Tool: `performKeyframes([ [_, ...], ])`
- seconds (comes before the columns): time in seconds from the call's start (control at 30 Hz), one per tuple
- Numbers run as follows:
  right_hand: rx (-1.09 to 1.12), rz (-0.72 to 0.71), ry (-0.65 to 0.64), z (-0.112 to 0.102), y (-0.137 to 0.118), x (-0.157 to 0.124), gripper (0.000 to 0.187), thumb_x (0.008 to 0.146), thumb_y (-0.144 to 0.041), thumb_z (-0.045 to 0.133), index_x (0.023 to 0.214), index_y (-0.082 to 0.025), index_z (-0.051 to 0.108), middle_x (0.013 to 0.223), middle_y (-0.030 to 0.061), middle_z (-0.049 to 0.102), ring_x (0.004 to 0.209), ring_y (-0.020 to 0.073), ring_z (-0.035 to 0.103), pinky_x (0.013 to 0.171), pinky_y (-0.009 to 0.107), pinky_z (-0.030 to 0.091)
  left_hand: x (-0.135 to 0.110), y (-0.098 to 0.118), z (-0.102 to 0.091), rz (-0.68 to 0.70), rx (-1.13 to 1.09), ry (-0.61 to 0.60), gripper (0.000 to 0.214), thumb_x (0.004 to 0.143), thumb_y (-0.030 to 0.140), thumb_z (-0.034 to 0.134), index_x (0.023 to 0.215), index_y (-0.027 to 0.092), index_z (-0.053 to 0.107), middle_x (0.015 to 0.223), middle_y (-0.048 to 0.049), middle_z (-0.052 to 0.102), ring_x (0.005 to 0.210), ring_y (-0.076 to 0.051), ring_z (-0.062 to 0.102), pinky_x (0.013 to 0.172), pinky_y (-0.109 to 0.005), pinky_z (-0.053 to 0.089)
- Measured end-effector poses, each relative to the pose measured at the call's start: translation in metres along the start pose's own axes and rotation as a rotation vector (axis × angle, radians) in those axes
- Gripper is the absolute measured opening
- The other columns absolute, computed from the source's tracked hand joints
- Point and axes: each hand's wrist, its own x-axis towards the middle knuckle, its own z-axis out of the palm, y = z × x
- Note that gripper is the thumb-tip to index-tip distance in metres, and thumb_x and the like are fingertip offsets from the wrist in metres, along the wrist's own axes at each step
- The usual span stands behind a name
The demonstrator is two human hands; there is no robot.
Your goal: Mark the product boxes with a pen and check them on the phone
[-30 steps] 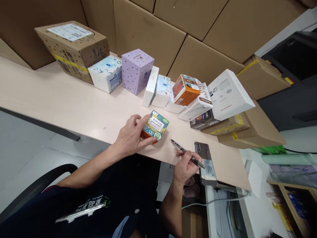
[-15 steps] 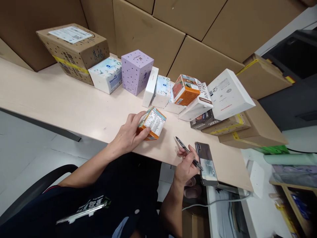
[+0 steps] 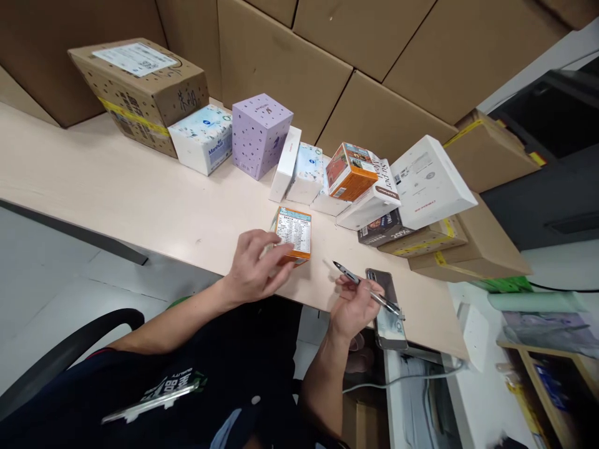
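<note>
A small orange box (image 3: pixel 294 232) with a white printed label and a teal strip rests on the table near its front edge. My left hand (image 3: pixel 258 262) is at the box's near left side, fingers apart and curved, with fingertips over or at the label; whether they touch it I cannot tell. In my right hand (image 3: pixel 354 308) is a pen (image 3: pixel 347 272), gripped near its middle, its dark tip pointing up and left toward the box. Just right of that hand lies a phone (image 3: pixel 390 330) in a clear case, partly hidden by the hand and pen.
Along the back of the table (image 3: pixel 116 193) stand a spotted carton (image 3: pixel 182 98), a tissue pack (image 3: pixel 201 140), a purple box (image 3: pixel 259 137), another orange box (image 3: pixel 355 181) and a large white box (image 3: pixel 435 181). Big cardboard boxes (image 3: pixel 281 75) form a wall behind.
The orange box has turned so its label faces me more squarely. My left hand has loosened from around it. The pen has tilted flatter in my right hand.
</note>
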Motion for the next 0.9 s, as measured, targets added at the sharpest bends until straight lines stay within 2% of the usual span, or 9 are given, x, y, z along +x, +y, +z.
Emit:
performKeyframes([
  [0.07,0.02,0.001,-0.016,0.011,-0.004,0.004,0.023,0.092,-0.044,0.06,0.091,-0.021,0.062,0.064,-0.0041,0.069,0.053,0.0144,0.068,0.057,0.028,0.055,-0.001,0.007,0.006,0.07,-0.041,0.036,0.032,0.088,0.017,0.07,0.119,0.02,0.064,0.105,-0.009,0.068,0.101,-0.026,0.06,0.089,-0.041,0.053],
  [0.17,0.08,-0.005,-0.062,0.032,-0.014,0.011,0.029,0.094,-0.045,0.057,0.099,-0.018,0.068,0.067,-0.0009,0.071,0.058,0.0149,0.069,0.059,0.029,0.055,0.0,0.013,0.016,0.084,-0.015,0.01,0.03,0.087,0.014,0.072,0.116,0.02,0.067,0.104,-0.0068,0.075,0.102,-0.026,0.061,0.09,-0.042,0.05],
  [0.33,0.135,0.016,-0.266,0.063,-0.034,0.019,0.016,0.088,-0.033,0.071,0.097,-0.02,0.067,0.076,-0.0021,0.072,0.069,0.0115,0.068,0.068,0.027,0.056,0.001,0.015,0.024,0.047,0.103,-0.068,0.03,0.091,0.02,0.07,0.121,0.017,0.068,0.113,-0.0083,0.078,0.106,-0.027,0.063,0.095,-0.044,0.044],
  [0.43,0.104,-0.014,-0.356,0.078,-0.042,0.017,0.015,0.093,-0.035,0.068,0.096,-0.023,0.06,0.072,-0.0051,0.069,0.058,0.0091,0.062,0.058,0.023,0.05,0.001,0.015,0.024,0.054,0.129,-0.078,0.028,0.093,0.022,0.068,0.121,0.018,0.068,0.112,-0.0069,0.078,0.104,-0.027,0.064,0.095,-0.043,0.044],
  [0.53,0.019,-0.081,-0.403,0.092,-0.042,0.012,0.023,0.098,-0.045,0.059,0.092,-0.024,0.054,0.068,-0.0062,0.065,0.049,0.0078,0.055,0.049,0.021,0.042,0.001,0.015,0.022,0.06,0.128,-0.088,0.025,0.095,0.023,0.066,0.119,0.018,0.069,0.112,-0.0071,0.078,0.103,-0.026,0.065,0.094,-0.041,0.045],
  [0.73,-0.288,-0.238,-0.524,0.103,-0.03,0.009,0.033,0.102,-0.05,0.051,0.087,-0.023,0.059,0.071,-0.0042,0.062,0.06,0.0101,0.059,0.061,0.025,0.048,0.001,0.013,0.019,0.037,0.067,-0.09,0.021,0.093,0.02,0.067,0.112,0.014,0.069,0.11,-0.0119,0.076,0.105,-0.027,0.067,0.094,-0.041,0.048],
  [0.9,-0.339,-0.281,-0.523,0.101,-0.026,0.009,0.033,0.103,-0.048,0.051,0.083,-0.023,0.06,0.072,-0.0046,0.061,0.062,0.0104,0.061,0.063,0.024,0.046,0.0,0.012,0.02,0.026,0.04,-0.068,0.02,0.093,0.02,0.066,0.112,0.016,0.069,0.108,-0.0109,0.076,0.105,-0.026,0.067,0.093,-0.041,0.048],
])
